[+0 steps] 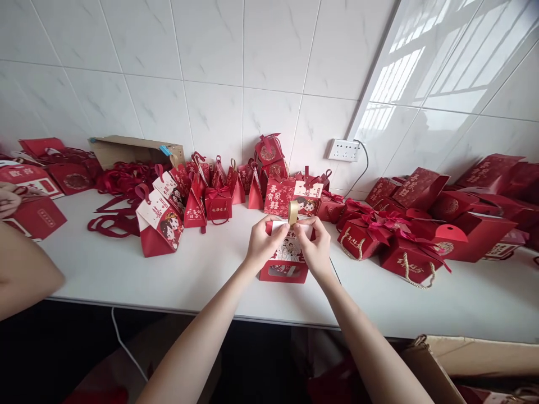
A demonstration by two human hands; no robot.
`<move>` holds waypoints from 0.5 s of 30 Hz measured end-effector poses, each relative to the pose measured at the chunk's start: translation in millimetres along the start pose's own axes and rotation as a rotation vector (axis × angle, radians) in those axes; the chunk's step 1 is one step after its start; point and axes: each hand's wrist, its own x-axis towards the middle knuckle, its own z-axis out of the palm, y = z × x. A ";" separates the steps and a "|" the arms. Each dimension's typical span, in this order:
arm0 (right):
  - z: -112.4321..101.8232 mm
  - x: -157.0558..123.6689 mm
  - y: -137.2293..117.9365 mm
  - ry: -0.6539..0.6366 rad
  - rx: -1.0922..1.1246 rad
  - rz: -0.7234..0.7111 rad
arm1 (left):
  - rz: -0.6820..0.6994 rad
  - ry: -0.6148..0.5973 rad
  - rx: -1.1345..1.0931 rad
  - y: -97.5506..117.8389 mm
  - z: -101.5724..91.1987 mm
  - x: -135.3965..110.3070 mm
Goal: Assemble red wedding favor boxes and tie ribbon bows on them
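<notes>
A red and white gift box [283,274] with a printed couple and a small window stands upright on the table, right in front of me. A loop of gold ribbon [293,211] rises from its top. My left hand [266,240] pinches the ribbon's base from the left, thumb and fingers closed at the box's top edge. From the other side my right hand [314,242] grips the same ribbon, its thumb close to the left one. My fingers cover part of the box's top edge.
Finished-looking red boxes [162,221] stand to the left and along the tiled wall. Bow-tied boxes with rope handles [410,258] crowd the right. A cardboard carton [138,147] holds red ribbon; another carton [471,356] sits below the table. At far left, another person's hand [7,199] touches a box.
</notes>
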 end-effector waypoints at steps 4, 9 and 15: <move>-1.0 -1.8 -3.4 -0.004 0.006 0.005 | 0.000 0.029 0.008 2.9 1.1 0.7; 0.1 -2.7 -4.1 0.002 0.011 -0.005 | 0.004 0.026 0.015 2.4 1.2 1.8; 1.5 -3.3 -1.7 0.015 0.000 -0.015 | 0.046 0.022 0.049 1.5 0.9 1.2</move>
